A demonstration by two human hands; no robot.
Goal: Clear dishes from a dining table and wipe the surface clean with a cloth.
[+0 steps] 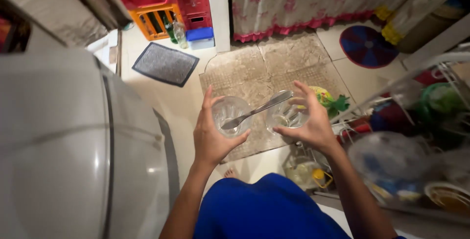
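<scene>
— Where do things stand right now?

— The left hand (211, 133) is wrapped around a clear glass (230, 115), fingers curled on its near side, thumb at the rim. The right hand (308, 121) cups a second glass (285, 115) just beside it, and a metal spoon (257, 109) lies across the two — bowl over the left glass, handle running up over the right one toward the right fingers. Both glasses are held in the air above the tiled floor (171, 97), between a grey appliance (73, 141) on the left and a dish rack (421, 136) on the right.

— What would good handling look like here?

— I'd judge the spoon to be the weak point: it seems to rest loosely, so the glasses should stay level and close together. Firm, even grips — wet glass may slip. Whether the right fingers pinch the handle, I cannot tell.

— Anything nearby to mind?

— The crowded rack sits near the right elbow.
</scene>
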